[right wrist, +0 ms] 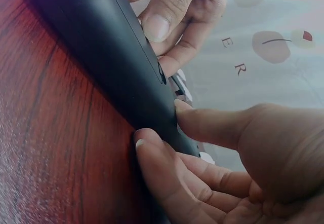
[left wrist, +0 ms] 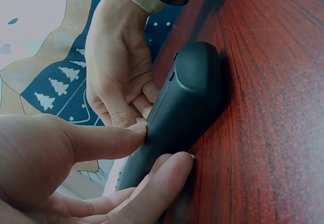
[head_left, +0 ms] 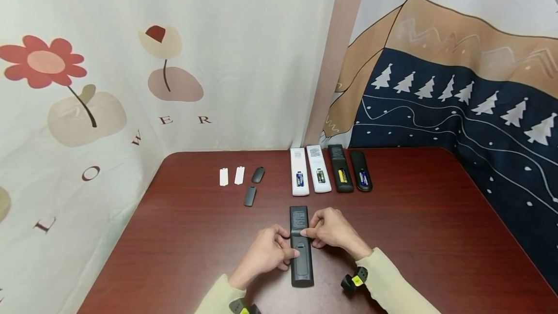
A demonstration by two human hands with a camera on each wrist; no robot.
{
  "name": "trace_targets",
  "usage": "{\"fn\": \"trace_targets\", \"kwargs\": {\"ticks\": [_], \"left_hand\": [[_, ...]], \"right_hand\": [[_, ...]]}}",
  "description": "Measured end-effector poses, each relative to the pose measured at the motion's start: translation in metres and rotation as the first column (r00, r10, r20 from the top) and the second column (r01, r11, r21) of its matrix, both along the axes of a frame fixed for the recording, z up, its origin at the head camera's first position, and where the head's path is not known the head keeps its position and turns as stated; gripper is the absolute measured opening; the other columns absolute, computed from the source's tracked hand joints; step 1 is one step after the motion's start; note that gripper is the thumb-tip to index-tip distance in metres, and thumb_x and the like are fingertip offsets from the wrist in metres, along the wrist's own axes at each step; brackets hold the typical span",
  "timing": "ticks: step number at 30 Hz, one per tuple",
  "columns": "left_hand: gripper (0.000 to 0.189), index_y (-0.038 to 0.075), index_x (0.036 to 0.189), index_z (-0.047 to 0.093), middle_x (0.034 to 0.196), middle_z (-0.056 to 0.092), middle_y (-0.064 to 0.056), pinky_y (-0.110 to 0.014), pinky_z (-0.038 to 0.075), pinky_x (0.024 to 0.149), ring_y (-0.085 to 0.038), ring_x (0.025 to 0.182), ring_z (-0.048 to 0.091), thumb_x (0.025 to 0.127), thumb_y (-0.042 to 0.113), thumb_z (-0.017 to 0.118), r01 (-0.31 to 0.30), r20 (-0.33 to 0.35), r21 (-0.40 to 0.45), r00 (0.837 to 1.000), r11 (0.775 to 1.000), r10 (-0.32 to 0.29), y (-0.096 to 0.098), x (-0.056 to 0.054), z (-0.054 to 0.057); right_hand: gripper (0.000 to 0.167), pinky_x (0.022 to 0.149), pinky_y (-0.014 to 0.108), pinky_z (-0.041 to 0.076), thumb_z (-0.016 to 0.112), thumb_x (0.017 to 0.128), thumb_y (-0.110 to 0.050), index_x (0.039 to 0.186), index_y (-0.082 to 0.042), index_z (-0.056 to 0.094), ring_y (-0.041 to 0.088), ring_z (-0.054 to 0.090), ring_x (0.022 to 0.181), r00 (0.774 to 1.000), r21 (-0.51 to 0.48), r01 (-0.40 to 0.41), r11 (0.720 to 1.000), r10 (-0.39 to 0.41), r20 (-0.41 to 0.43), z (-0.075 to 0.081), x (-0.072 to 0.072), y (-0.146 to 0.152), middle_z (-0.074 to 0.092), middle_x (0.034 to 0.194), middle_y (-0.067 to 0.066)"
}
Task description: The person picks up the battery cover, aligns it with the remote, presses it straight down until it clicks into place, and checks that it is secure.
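Note:
A black remote control [head_left: 301, 268] lies back side up on the table, its battery cover [head_left: 301, 259] in place. From the left, my left hand [head_left: 267, 250] grips its edge, the thumb over the battery cover and the fingers along the side. My right hand [head_left: 332, 228] holds the opposite edge higher up, thumb on the back just above the cover. In the left wrist view the remote [left wrist: 190, 89] runs between both hands, its rounded end toward the camera. The right wrist view shows the remote's side [right wrist: 96, 51] pinched between right thumb and fingers.
Behind stand two white remotes [head_left: 299, 161] and two black ones [head_left: 335, 156] in a row, battery bays uncovered with batteries showing. Left of them lie two white covers [head_left: 224, 177] and two dark covers [head_left: 250, 196]. Printed curtains [head_left: 244, 62] hang along the table's [head_left: 196, 236] back and sides.

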State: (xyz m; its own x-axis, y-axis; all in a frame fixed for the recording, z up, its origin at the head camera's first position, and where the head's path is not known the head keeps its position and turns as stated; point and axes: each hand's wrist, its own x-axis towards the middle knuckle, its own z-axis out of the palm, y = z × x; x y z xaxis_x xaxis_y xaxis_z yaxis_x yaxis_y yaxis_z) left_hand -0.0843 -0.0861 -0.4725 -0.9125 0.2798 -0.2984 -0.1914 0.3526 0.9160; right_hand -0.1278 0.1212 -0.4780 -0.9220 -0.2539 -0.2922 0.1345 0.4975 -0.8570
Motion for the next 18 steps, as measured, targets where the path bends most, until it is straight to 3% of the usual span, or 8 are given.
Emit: {"fn": "trace_targets", "kwargs": {"ticks": [5,13,18], "left_hand": [[0.047,-0.009,0.117,0.056,0.077,0.066,-0.013,-0.038,0.062,0.053,-0.022,0.054,0.069,0.081,0.004,0.084,-0.013,-0.018,-0.004,1.0,1.0,0.013,-0.001,0.0,0.001],[0.048,-0.005,0.117,0.06,0.082,0.068,-0.011,-0.035,0.059,0.052,-0.019,0.057,0.067,0.081,0.012,0.086,-0.06,-0.119,-0.073,0.992,0.995,0.051,-0.01,-0.004,0.002],[0.051,-0.004,0.12,0.06,0.09,0.069,-0.011,-0.031,0.058,0.051,-0.02,0.059,0.067,0.082,0.017,0.086,-0.088,-0.185,-0.091,0.98,0.992,0.07,-0.017,-0.011,0.004]], "right_hand": [[0.022,0.053,0.032,0.06,0.083,0.087,-0.02,0.087,-0.003,0.068,0.016,0.069,0.056,0.999,0.019,-0.022,1.0,0.022,-0.034,0.003,0.0,0.002,0.072,0.068,0.006],[0.03,0.059,0.032,0.061,0.081,0.089,-0.022,0.105,-0.001,0.068,0.018,0.068,0.066,0.993,0.003,-0.058,0.998,0.058,-0.104,0.007,-0.007,0.009,0.071,0.079,0.006],[0.034,0.06,0.036,0.061,0.08,0.088,-0.023,0.112,-0.003,0.067,0.021,0.071,0.071,0.994,-0.002,-0.028,1.0,0.027,-0.106,0.016,-0.013,0.012,0.072,0.09,0.006]]}}
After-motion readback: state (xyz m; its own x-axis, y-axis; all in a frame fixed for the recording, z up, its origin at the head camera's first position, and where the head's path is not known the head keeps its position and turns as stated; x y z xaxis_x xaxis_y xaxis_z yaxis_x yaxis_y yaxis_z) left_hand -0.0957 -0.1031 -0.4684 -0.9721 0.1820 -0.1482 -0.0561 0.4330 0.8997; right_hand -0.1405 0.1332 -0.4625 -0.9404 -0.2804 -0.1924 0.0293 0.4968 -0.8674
